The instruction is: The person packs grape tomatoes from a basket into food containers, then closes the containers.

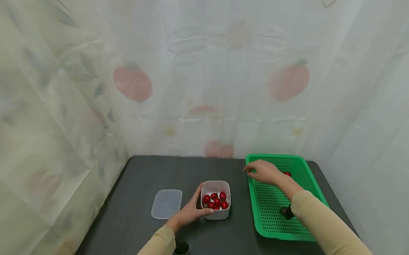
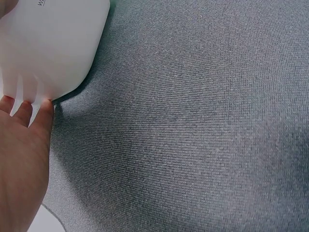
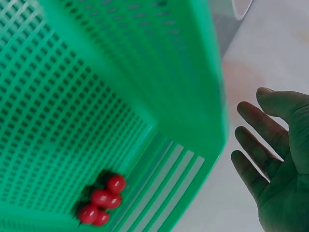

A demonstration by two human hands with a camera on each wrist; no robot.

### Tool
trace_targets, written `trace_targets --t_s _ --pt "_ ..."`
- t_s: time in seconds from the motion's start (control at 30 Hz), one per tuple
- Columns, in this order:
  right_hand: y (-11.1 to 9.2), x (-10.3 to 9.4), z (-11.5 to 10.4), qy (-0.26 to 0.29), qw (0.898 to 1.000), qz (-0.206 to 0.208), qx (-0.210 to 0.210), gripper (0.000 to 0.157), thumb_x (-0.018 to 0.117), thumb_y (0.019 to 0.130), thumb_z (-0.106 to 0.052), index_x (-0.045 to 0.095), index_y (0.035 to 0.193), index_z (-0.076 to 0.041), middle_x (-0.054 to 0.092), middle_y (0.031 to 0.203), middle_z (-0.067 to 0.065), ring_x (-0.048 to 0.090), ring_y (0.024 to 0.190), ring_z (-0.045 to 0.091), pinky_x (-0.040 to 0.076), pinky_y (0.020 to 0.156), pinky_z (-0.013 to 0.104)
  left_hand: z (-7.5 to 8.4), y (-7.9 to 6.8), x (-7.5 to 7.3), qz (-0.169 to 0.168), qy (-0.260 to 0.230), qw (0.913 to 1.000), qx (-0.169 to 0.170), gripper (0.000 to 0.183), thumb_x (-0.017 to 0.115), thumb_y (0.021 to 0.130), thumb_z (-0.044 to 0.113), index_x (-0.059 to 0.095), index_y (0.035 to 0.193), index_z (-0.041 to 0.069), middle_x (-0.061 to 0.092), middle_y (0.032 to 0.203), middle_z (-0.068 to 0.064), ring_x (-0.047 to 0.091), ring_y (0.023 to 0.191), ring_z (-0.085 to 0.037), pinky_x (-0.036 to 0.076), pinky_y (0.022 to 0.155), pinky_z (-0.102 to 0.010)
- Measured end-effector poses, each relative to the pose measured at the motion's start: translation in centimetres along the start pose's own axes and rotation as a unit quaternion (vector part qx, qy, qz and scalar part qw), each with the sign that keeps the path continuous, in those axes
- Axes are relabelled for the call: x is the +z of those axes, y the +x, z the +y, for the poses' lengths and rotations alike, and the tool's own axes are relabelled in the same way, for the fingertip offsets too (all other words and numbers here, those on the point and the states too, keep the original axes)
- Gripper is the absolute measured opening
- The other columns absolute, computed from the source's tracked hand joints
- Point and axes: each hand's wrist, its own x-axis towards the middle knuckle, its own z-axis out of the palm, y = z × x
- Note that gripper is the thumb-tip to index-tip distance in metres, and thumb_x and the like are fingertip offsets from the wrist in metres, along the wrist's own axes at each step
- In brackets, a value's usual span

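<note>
My left hand (image 1: 189, 212) holds a small white plastic container (image 1: 217, 214), its fingers along the left side and its thumb at the near side. Several cherry tomatoes (image 1: 217, 201) lie inside it. In the left wrist view, the fingertips of my left hand (image 2: 21, 150) press on the container's wall (image 2: 53, 53). My right hand (image 1: 264, 172) hovers over the far left part of a green perforated basket (image 1: 256, 215). The right wrist view shows that hand (image 3: 277, 145) with spread fingers and nothing in it. Several cherry tomatoes (image 3: 101, 198) cluster in a basket corner.
A translucent lid (image 1: 167, 204) lies flat to the left of the container. All of these stand on a dark grey table (image 1: 140, 180). Printed curtains (image 1: 201, 83) hang behind the table and along both sides.
</note>
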Motion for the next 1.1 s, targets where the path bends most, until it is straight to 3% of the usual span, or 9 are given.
trace_targets --t_s 0.33,0.63,1.1 --pt "-2.1 -1.2 3.6 0.007 0.999 0.005 0.031 0.033 0.062 0.104 -0.019 0.066 0.135 -0.009 0.066 0.13 0.01 0.061 0.119 0.034 0.05 0.093 0.054 -0.2 0.2 -0.1 0.003 0.012 0.9999 0.001 0.109 0.078 0.093 0.029 -0.003 0.165 0.027 0.011 0.168 -0.014 0.029 0.146 -0.039 0.036 0.112 -0.055" --pt "-3.2 -1.7 4.7 0.002 0.999 0.01 0.053 0.032 0.061 0.104 -0.017 0.066 0.134 -0.007 0.066 0.128 0.015 0.062 0.116 0.037 0.05 0.092 0.056 -0.3 0.1 0.0 0.003 0.013 0.9999 0.003 0.11 0.078 0.093 0.028 -0.004 0.166 0.023 0.011 0.168 -0.014 0.026 0.148 -0.039 0.035 0.113 -0.056" --pt "-5.3 -0.8 7.9 0.006 0.994 -0.003 0.106 0.032 0.057 0.098 -0.001 0.065 0.129 0.004 0.065 0.125 0.025 0.059 0.115 0.047 0.051 0.088 0.058 -0.4 0.2 -0.1 -0.005 0.006 0.9999 0.009 0.111 0.078 0.093 0.028 -0.006 0.165 0.02 0.012 0.167 -0.017 0.024 0.148 -0.039 0.035 0.113 -0.055"
